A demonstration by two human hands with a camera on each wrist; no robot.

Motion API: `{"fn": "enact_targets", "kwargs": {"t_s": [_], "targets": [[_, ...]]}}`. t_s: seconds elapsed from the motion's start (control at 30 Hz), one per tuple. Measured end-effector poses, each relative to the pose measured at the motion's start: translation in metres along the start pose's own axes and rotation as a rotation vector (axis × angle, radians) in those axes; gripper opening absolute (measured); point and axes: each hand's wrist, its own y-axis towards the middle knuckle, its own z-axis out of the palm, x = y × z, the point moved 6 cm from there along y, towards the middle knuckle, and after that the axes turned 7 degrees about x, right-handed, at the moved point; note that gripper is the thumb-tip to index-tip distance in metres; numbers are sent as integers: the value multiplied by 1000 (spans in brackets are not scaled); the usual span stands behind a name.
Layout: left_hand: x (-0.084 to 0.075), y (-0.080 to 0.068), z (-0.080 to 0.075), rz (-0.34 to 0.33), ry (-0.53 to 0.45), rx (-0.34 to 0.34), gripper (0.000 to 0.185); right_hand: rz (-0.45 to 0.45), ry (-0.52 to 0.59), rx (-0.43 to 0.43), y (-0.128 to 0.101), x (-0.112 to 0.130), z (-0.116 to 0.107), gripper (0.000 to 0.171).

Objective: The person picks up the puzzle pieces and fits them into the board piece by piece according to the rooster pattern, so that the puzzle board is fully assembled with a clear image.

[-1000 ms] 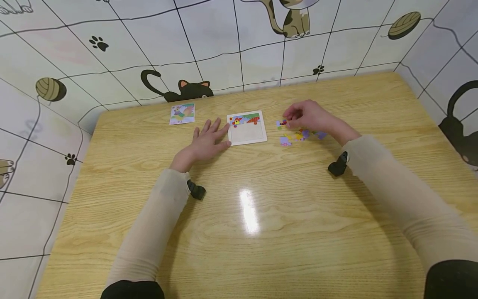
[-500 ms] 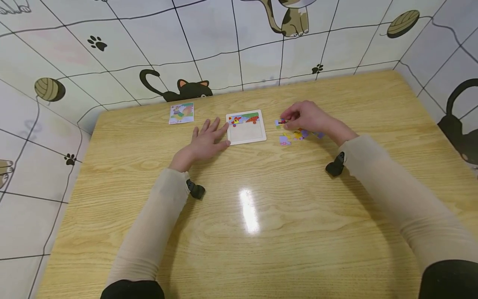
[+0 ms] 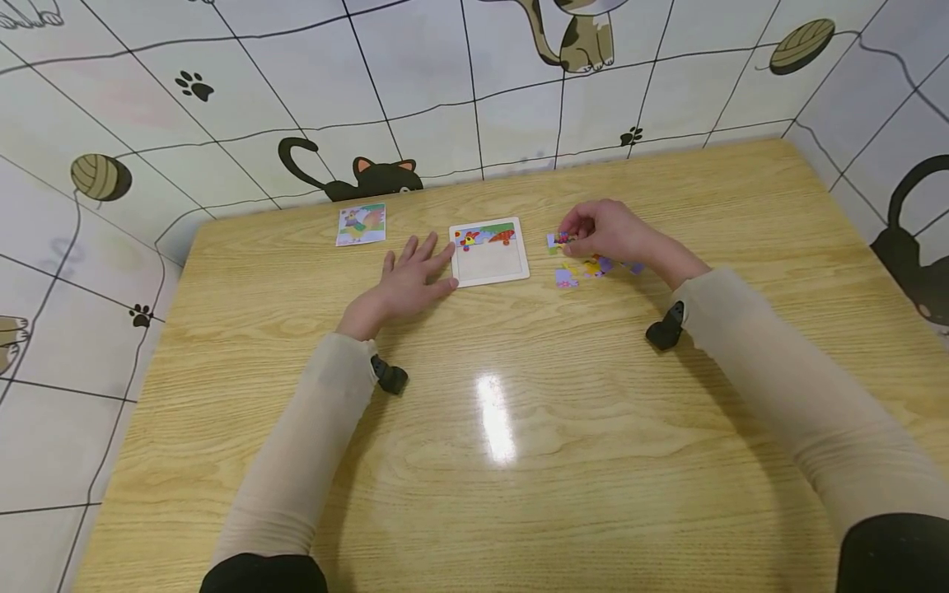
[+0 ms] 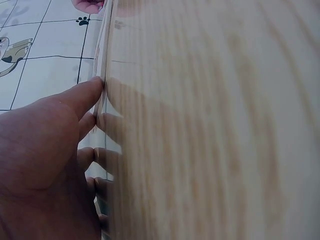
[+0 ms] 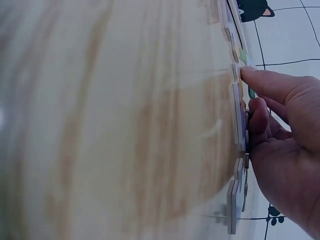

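Note:
My left hand (image 3: 418, 272) lies flat on the wooden table (image 3: 519, 395), fingers straight, its fingertips against the left edge of a white puzzle tray (image 3: 491, 265). The tray has a row of coloured pieces along its top. In the left wrist view the left hand (image 4: 75, 130) presses flat on the wood. My right hand (image 3: 574, 235), right of the tray, pinches a small red-and-purple puzzle piece (image 3: 559, 240) with curled fingers. Several loose pieces (image 3: 586, 270) lie under and beside it. The right wrist view shows the fingertips (image 5: 255, 80) on the edges of pieces (image 5: 237, 125).
A small picture card (image 3: 361, 225) lies at the back left of the table, near the wall. Walls with cat drawings close in the table at the back and both sides. Bare wood fills the near half, with a light glare (image 3: 493, 420).
The right hand has shifted slightly left and away from me with the piece between its fingers. The left hand stays flat beside the tray.

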Motion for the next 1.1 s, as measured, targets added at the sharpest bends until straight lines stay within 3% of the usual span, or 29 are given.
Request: {"fn": "enact_targets", "kwargs": {"t_s": [0.67, 1.1], "targets": [[3, 2, 0, 3, 9, 2, 70, -52, 8, 5, 1, 11, -2, 15], [4, 3, 1, 9, 6, 5, 71, -92, 93, 21, 12, 32, 10, 15]]}}
